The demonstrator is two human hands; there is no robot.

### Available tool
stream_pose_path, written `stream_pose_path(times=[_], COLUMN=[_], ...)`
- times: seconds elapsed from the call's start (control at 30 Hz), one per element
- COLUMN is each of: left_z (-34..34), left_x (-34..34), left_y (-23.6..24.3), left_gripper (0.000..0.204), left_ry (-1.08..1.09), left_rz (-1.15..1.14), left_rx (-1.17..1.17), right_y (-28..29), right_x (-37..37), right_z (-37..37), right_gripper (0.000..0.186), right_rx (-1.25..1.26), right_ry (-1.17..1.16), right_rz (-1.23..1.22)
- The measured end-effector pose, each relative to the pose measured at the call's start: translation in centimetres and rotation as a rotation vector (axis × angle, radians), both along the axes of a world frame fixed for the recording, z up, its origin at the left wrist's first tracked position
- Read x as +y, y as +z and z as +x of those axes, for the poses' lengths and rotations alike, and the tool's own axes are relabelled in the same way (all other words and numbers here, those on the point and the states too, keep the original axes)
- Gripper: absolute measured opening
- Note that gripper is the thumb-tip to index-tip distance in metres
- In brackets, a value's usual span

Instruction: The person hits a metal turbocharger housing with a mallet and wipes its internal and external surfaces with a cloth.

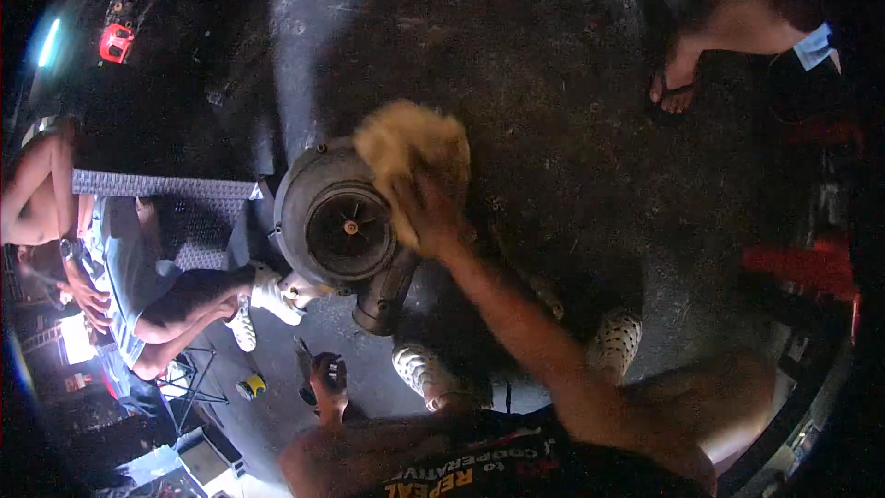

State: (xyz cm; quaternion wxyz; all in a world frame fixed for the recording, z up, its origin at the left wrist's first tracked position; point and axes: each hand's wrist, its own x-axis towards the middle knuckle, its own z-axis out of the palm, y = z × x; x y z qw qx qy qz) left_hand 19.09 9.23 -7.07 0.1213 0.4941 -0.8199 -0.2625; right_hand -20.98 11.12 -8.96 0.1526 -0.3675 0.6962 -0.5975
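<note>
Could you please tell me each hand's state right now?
Left hand: closed around a small dark object, unclear what.
Right hand: holding a yellow cloth.

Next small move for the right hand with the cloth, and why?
Probably slide the yellow cloth leftward along the upper rim of the round housing: the right hand is on the cloth at the housing's right side, while its left side lies uncovered.

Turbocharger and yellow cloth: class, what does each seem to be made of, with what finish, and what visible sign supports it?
Turbocharger: probably cast metal, dull grey; the thick rounded housing and small rim lugs suggest it.
Yellow cloth: apparently soft fabric, matte; it bunches beneath the right hand. Its fibre is unclear.
</note>
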Motion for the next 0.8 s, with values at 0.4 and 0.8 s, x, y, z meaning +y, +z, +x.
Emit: stream_pose_path(times=[0.4,0.8], left_z=[3.9,3.1], left_x=[1.3,0.5], left_y=[-1.5,-3.5], left_gripper=[0.010,0.014], left_ry=[0.111,-0.075], left_rz=[0.103,-0.013], left_rx=[0.099,0.019], right_y=[2.5,-0.2], right_x=[0.1,1.8], right_z=[-0.7,1.6], right_gripper=[0.041,0.039], right_rx=[-0.120,-0.312], right_ry=[0.232,0.242], right_rz=[0.087,0.076])
